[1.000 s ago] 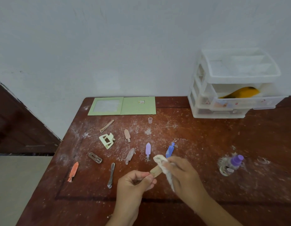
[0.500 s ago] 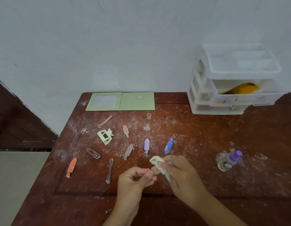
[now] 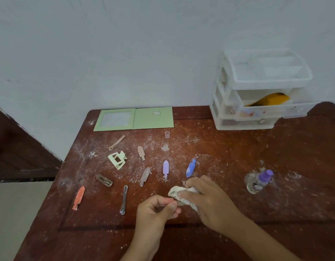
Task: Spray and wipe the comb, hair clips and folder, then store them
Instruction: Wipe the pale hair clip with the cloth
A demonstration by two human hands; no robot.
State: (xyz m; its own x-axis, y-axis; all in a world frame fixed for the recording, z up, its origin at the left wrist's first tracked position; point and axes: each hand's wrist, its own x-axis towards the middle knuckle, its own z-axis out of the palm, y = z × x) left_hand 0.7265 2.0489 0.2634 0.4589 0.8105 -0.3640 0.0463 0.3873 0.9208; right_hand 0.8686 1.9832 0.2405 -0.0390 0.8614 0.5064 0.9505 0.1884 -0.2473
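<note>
Your left hand [image 3: 156, 208] pinching a clip mostly hidden under the cloth [image 3: 177, 193], your right hand [image 3: 206, 199] gripping that cloth against it, other hair clips [image 3: 165, 168] beyond your hands, spray bottle [image 3: 259, 181] to their right, on the table [image 3: 228, 153].

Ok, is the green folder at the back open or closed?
Open. The green folder lies spread flat on the table, both halves side by side with the crease between them.
</note>
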